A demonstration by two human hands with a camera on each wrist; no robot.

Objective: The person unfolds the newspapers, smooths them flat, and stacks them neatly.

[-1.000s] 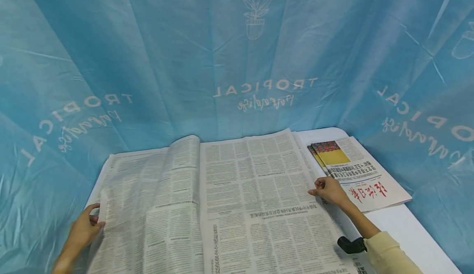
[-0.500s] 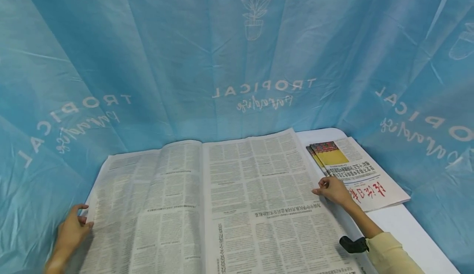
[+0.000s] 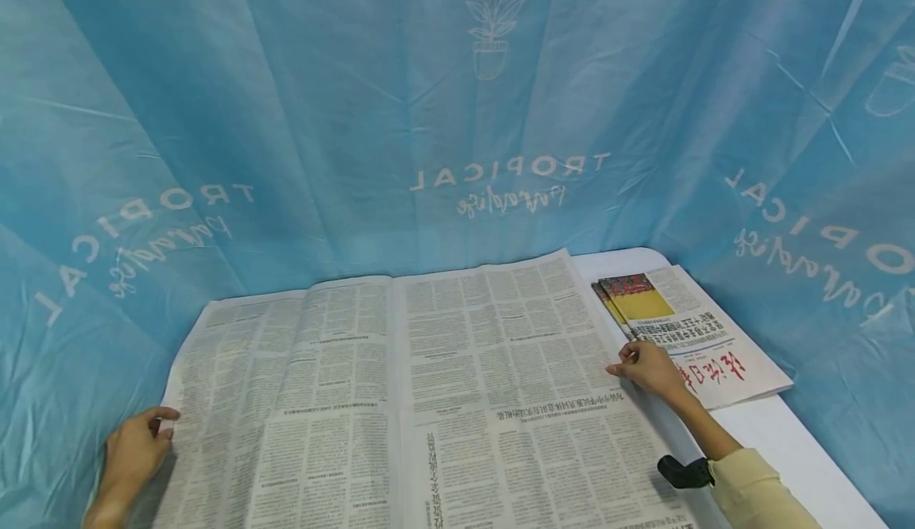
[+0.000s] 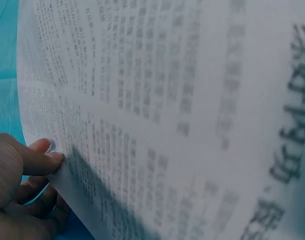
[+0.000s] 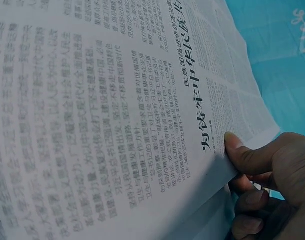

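Observation:
A large newspaper (image 3: 457,370) lies spread wide across the table, its centre fold running toward the person. At its left edge the left hand (image 3: 136,449) pinches the sheet between thumb and fingers; the left wrist view shows the thumb (image 4: 50,162) on the page's margin. On the opposite side, the right hand (image 3: 646,368) pinches the right edge, and in the right wrist view its thumb (image 5: 242,155) presses on the printed face with the other fingers curled behind the paper. Part of the left page bulges slightly near the fold.
To the right, folded newspapers (image 3: 704,338) with red characters and a yellow picture lie stacked, close to the right hand. The white table (image 3: 801,457) shows along the right side. A blue curtain (image 3: 457,116) with printed lettering surrounds the table on the far side and both flanks.
The left hand has moved outward to the left with the page edge, and the curled left page has flattened and spread. The right hand has shifted only slightly right, still holding its edge.

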